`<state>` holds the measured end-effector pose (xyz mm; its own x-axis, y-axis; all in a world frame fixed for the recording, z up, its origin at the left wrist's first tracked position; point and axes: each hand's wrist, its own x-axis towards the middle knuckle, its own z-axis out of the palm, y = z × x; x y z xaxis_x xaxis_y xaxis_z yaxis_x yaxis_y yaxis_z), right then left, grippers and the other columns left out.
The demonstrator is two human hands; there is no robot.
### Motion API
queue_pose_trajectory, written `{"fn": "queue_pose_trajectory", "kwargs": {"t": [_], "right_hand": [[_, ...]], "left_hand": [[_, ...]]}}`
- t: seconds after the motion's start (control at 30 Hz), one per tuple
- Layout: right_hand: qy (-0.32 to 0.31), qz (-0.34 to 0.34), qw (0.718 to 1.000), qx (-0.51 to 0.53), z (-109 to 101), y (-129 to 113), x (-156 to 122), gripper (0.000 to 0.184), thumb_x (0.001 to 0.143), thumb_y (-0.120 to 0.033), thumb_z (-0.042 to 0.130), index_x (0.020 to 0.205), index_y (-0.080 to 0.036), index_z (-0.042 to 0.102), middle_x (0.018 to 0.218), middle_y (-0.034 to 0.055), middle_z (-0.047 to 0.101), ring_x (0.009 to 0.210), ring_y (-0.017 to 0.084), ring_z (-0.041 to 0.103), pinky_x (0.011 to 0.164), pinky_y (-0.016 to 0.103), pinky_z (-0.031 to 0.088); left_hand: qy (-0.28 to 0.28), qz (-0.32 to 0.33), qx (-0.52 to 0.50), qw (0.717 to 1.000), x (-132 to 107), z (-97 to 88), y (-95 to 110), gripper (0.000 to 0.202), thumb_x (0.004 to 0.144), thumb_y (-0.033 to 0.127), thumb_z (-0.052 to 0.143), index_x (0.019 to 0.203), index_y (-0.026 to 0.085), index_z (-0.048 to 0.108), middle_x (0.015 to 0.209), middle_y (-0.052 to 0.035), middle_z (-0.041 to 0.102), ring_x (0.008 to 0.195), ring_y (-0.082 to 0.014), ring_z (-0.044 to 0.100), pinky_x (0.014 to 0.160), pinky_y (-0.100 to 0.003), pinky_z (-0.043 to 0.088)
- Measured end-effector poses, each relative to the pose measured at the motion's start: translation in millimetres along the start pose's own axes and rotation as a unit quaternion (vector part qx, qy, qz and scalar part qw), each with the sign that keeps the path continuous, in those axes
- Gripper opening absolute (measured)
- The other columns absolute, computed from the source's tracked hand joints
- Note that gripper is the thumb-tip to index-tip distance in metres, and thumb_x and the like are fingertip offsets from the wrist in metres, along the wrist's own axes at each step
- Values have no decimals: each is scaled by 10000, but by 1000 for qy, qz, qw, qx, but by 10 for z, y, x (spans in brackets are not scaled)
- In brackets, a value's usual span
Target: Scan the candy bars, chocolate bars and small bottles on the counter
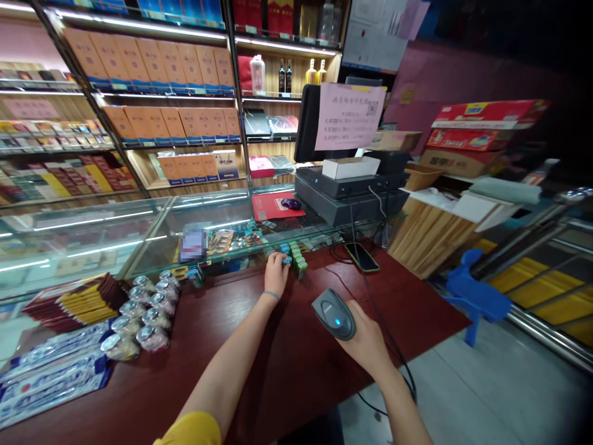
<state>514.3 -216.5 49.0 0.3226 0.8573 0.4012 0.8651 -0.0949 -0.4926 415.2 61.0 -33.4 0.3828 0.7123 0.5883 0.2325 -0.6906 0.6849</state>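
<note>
My right hand (365, 340) is wrapped round the handle of a dark grey barcode scanner (331, 312), which shows a lit blue light. Its cable trails over the reddish-brown counter (222, 334). At the foot of the glass case, my left hand (277, 272) pinches a small blue container (287, 260), partly hidden by the fingers. Right beside it stands a row of small green containers (299, 259). Farther left, small dark blue packs (195, 275) stand against the glass.
Jars with silver lids (152, 337), wrapped packets (88, 303) and blue-white packages (55, 371) cover the counter's left. A phone (361, 256) lies near cables at right. Behind are a glass case (208, 216), mouse (290, 203) and monitor (308, 123). A blue stool (479, 293) stands right.
</note>
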Motion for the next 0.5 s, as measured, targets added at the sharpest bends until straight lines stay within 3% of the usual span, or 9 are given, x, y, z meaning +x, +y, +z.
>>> {"fn": "queue_pose_trajectory", "kwargs": {"t": [0.1,0.23,0.37,0.5], "right_hand": [[0,3,1000,-8,1,-12,-8,203,817,-196,574,1007,-248,526,918,31,607,806,223,679,654,274,472],[2,-4,1000,-11,24,-54,-11,192,810,-194,568,988,-251,529,896,23,608,774,210,674,638,269,465],[-3,-19,1000,-18,114,-137,16,216,819,-203,571,1028,-246,536,940,36,632,794,214,684,630,270,460],[-16,-40,999,-24,263,-274,80,216,830,-218,566,1041,-244,528,953,35,626,794,222,685,619,278,453]], "left_hand": [[-15,-30,-28,999,-46,-80,31,169,856,156,622,1019,198,622,1008,-77,625,1007,-231,604,970,-409,484],[37,-130,-166,977,-152,-335,44,239,863,261,647,1085,193,592,1061,-79,652,988,-205,641,925,-375,515],[70,-242,-342,905,-299,-811,-35,415,848,406,678,1191,203,563,1117,-79,659,961,-187,670,822,-330,552],[78,-299,-432,848,-484,-1406,-190,522,819,393,731,1284,229,562,1185,-84,661,979,-183,676,776,-301,563]]}}
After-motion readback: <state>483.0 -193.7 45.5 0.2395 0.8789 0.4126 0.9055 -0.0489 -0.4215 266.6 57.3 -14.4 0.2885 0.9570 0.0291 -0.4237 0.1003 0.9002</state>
